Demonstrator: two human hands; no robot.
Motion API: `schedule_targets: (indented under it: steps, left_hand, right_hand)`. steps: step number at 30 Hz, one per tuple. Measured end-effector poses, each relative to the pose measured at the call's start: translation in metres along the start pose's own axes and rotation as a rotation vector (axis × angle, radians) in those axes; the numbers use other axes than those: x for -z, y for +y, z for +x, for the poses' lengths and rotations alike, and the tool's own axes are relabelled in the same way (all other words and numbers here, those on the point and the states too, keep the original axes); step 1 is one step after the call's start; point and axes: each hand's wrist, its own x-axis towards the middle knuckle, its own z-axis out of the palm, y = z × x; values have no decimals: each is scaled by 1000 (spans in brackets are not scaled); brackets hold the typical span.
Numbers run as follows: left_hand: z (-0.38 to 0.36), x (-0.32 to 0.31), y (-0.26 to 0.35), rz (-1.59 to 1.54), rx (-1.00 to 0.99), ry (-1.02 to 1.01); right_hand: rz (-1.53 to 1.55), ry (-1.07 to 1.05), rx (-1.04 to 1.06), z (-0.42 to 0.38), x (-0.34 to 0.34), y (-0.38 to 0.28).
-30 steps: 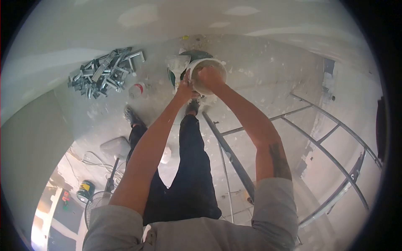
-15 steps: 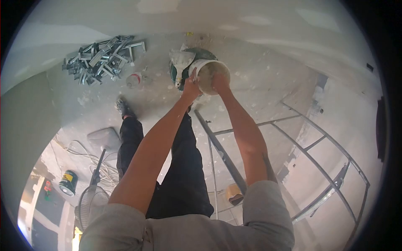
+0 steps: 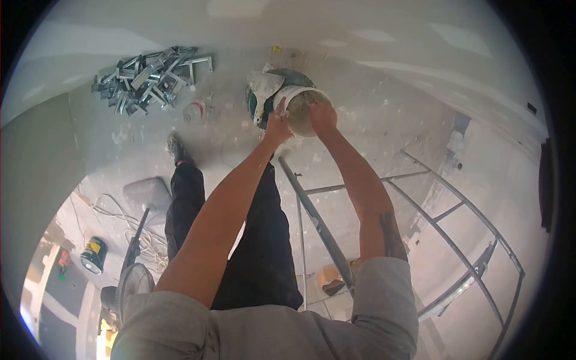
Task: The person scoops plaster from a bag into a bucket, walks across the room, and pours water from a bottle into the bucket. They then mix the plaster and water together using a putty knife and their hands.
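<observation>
A white bucket [image 3: 300,125] stands tilted on the floor, its open mouth facing me and a greyish paste coating the inside. My left hand [image 3: 278,125] is closed on the bucket's left rim. At the right side of the mouth, my right hand [image 3: 323,116] is closed with its fingertips inside; what it grips, if anything, is hidden. Left of the bucket, a pale-smeared, wide-bladed scraper [image 3: 264,90] lies over a dark green container [image 3: 295,76], which the bucket partly covers.
A heap of metal brackets [image 3: 147,81] and a clear jar with a red band [image 3: 195,111] lie to the left. A metal scaffold frame [image 3: 447,217] stands on the right. Nearer me are a pedestal fan [image 3: 137,282], coiled cable [image 3: 147,243] and a dark tub [image 3: 94,255].
My right hand has come up out of the bucket toward its right rim, and more of the inside shows. My left hand stays on the rim.
</observation>
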Motion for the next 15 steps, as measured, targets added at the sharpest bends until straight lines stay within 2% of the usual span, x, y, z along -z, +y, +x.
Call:
schedule_targets:
  steps: [2, 4, 6, 7, 8, 9, 10, 11, 12, 13, 14, 15]
  left_hand:
    - [3, 1, 6, -425, 93, 25]
    - [-2, 2, 13, -381, 129, 41]
    - [-2, -2, 13, -340, 151, 55]
    - [-1, -5, 5, -197, 127, 51]
    - [4, -6, -2, -49, 101, 51]
    - [4, 3, 8, -52, 96, 61]
    - [-5, 13, 25, -287, 120, 48]
    - [-11, 17, 35, -526, 145, 36]
    - [-10, 13, 28, -539, 150, 47]
    - [-8, 3, 15, -381, 68, 107]
    - [-6, -3, 7, -218, -14, 163]
    - [-3, -3, 7, -226, -10, 171]
  right_hand:
    - [-23, 21, 38, -5, -18, -6]
    - [-52, 49, 76, -1, -57, -2]
    - [-2, 215, 106, 20, -94, 10]
    - [-9, 221, 109, 24, -87, 15]
    - [101, 69, 185, 31, -77, 22]
    - [211, -87, 262, 38, -71, 29]
    - [205, -93, 268, 35, -66, 39]
    - [138, 89, 397, 25, -59, 53]
    - [70, 273, 530, 16, -50, 58]
    - [63, 260, 543, -2, -20, 48]
    - [-79, 175, 381, -24, 36, 28]
    - [-219, 97, 217, -35, 73, 14]
